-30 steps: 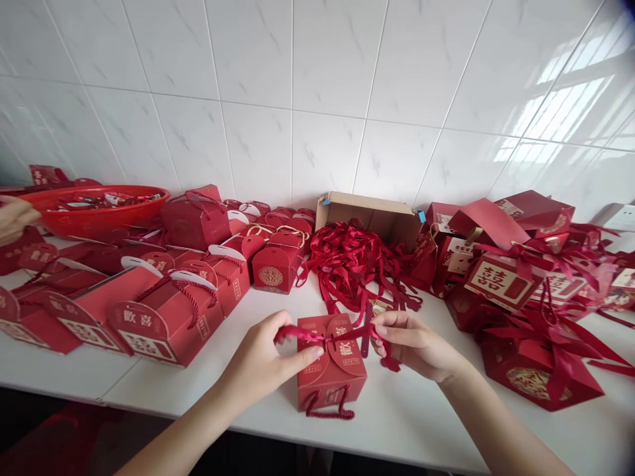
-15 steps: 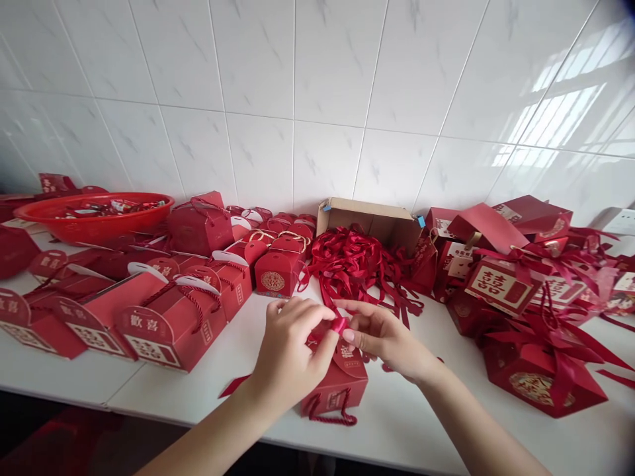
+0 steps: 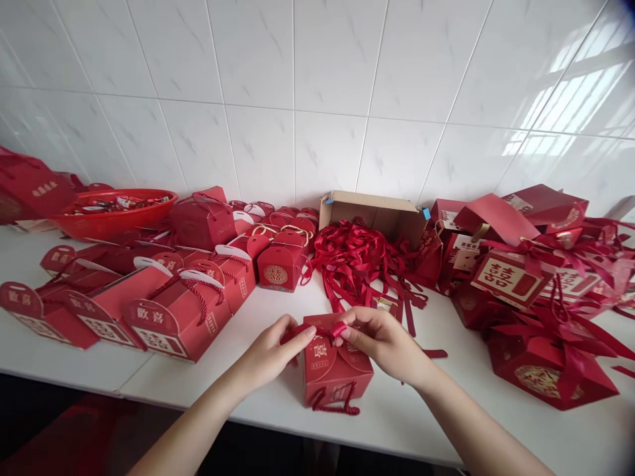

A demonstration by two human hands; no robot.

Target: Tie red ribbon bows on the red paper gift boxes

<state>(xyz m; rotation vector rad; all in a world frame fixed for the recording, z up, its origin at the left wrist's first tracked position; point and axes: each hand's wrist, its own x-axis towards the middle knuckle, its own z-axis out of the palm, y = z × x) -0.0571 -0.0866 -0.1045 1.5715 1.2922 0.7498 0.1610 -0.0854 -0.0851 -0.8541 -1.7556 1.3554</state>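
A small red gift box (image 3: 337, 377) stands near the table's front edge, with a twisted red cord handle (image 3: 337, 406) hanging down its near side. A red ribbon (image 3: 339, 328) runs across the top of this box. My left hand (image 3: 278, 347) is at the box's upper left, thumb and fingers closed on the ribbon. On the other side my right hand (image 3: 380, 340) pinches a folded piece of the ribbon between thumb and fingers. The hands are apart, and part of the ribbon is hidden behind the fingers.
Several red gift boxes (image 3: 173, 320) with cord handles stand in rows at left, before a red basin (image 3: 114, 225) of wrapped pieces. A heap of red ribbons (image 3: 357, 254) spills from an open cardboard box (image 3: 377, 198). Ribboned boxes (image 3: 550, 373) are piled at right.
My hands have moved apart, the left one outward to the left, stretching the ribbon over the box. More of the box top shows now. A red box has appeared over the basin at far left.
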